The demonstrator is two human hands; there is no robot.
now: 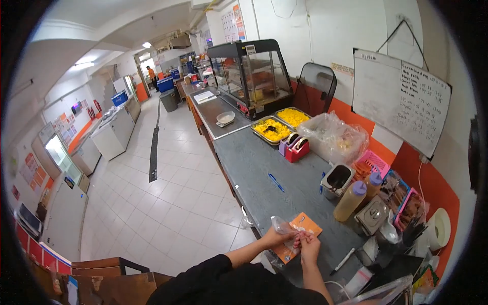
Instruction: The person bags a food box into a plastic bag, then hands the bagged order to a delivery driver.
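Note:
A small clear plastic bag is gripped between both hands near the counter's front edge. My left hand is closed around it, with part of the bag standing up above the fingers. Close by, my right hand pinches the bag's other part, its fingertips almost meeting the left ones. Below the hands an orange printed sheet or booklet lies on the dark grey counter. A blue pen rests farther back. What the bag contains, if anything, is too small to tell.
Squeeze bottles, a metal container and a tape dispenser line the right side. Trays of yellow food stand before a glass display warmer. A marker lies right of my hands. Another person stands far off.

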